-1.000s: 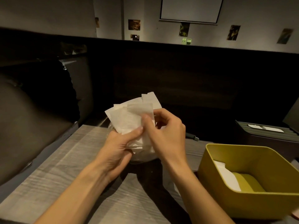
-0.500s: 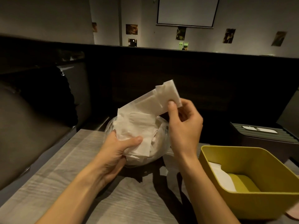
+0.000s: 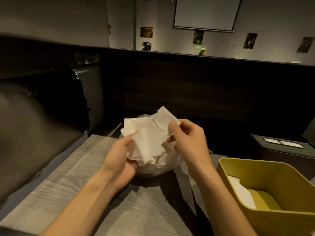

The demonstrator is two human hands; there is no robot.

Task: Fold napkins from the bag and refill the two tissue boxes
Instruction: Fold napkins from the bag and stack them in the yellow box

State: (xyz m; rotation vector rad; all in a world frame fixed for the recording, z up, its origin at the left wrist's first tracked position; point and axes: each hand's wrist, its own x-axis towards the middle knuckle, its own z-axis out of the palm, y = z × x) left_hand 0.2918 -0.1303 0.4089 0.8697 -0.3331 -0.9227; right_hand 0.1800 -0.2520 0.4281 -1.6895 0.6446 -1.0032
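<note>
Above the table, my left hand (image 3: 121, 155) grips a bunch of white napkins (image 3: 144, 138) from below. My right hand (image 3: 189, 142) pinches the top right corner of one napkin between thumb and fingers. Just behind and under both hands sits a clear plastic bag (image 3: 163, 166) holding more napkins. An open yellow tissue box (image 3: 265, 169) stands at the right with a few folded white napkins (image 3: 242, 191) lying in its left side. Farther back on the right is a dark tissue box (image 3: 279, 150) with a white napkin showing in its top slot.
The grey wood-grain table (image 3: 71, 193) runs from the left edge to the yellow box. A dark padded seat (image 3: 30, 133) rises at the left. A dark partition wall (image 3: 187, 86) stands behind the table.
My right hand lifted one napkin up and to the right, then came back down toward the bunch. The left hand stayed on the bunch. The camera tilted down a little.
</note>
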